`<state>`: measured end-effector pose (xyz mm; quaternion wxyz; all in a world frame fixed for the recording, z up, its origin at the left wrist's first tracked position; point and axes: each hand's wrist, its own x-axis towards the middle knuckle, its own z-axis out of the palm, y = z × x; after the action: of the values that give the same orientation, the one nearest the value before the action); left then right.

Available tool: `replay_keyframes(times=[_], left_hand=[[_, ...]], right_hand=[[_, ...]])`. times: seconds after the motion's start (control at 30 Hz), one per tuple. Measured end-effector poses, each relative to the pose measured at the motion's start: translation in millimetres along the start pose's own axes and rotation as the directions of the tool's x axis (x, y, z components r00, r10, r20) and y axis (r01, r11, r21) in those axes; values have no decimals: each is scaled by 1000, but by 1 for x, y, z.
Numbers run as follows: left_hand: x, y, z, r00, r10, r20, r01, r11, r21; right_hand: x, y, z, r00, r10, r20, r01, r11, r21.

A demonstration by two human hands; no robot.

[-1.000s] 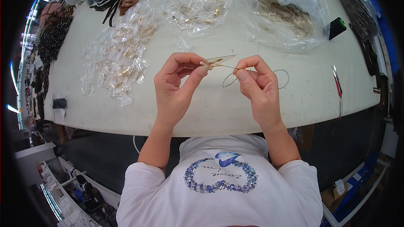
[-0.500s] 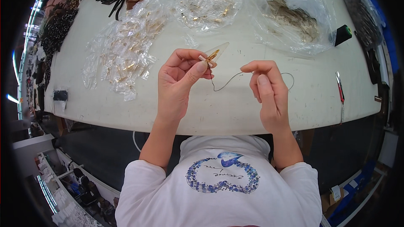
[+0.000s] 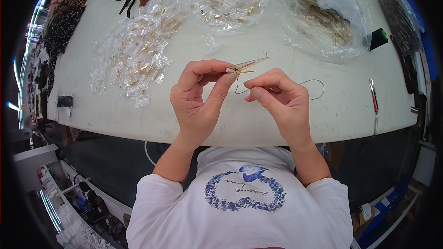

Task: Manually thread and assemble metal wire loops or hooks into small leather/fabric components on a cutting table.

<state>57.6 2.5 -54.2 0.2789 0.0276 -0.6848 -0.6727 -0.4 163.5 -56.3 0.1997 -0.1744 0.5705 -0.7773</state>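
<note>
My left hand (image 3: 198, 99) pinches a small gold metal clip (image 3: 247, 64) between thumb and forefinger, its two thin prongs pointing right and slightly up. My right hand (image 3: 279, 99) is close beside it, fingertips pinched on a thin dark cord (image 3: 314, 83). The cord hangs in a short curve down from the clip's base and loops out to the right over the white table (image 3: 258, 124). Both hands hover above the table's near edge.
Clear plastic bags of small gold parts (image 3: 138, 55) lie left. Two more bags (image 3: 230, 0) (image 3: 323, 18) sit at the back. Red-handled pliers (image 3: 374, 101) and a black-and-green object (image 3: 378, 39) lie right. Dark cords and chains (image 3: 64, 27) line the left edge.
My right hand moved left, back toward the clip, shortening the cord between the hands. The clip's prongs now tilt flatter, pointing right.
</note>
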Motion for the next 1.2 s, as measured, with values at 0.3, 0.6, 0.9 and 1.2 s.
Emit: replay_keyframes(times=[0.3, 0.6, 0.9, 1.2], left_hand=[[1, -5, -3, 994, 60, 88, -64, 997, 44], [-2, -6, -3, 990, 64, 128, -73, 995, 61], [-2, -8, -1, 990, 54, 129, -65, 994, 85], [-1, -8, -1, 978, 136, 155, -167, 964, 205]], right_hand=[[0, -11, -1, 970, 211, 120, -238, 926, 295], [5, -9, -1, 966, 208, 155, -249, 910, 331], [5, -8, -1, 970, 204, 133, -235, 925, 299], [6, 1, -4, 977, 178, 116, -207, 921, 330]])
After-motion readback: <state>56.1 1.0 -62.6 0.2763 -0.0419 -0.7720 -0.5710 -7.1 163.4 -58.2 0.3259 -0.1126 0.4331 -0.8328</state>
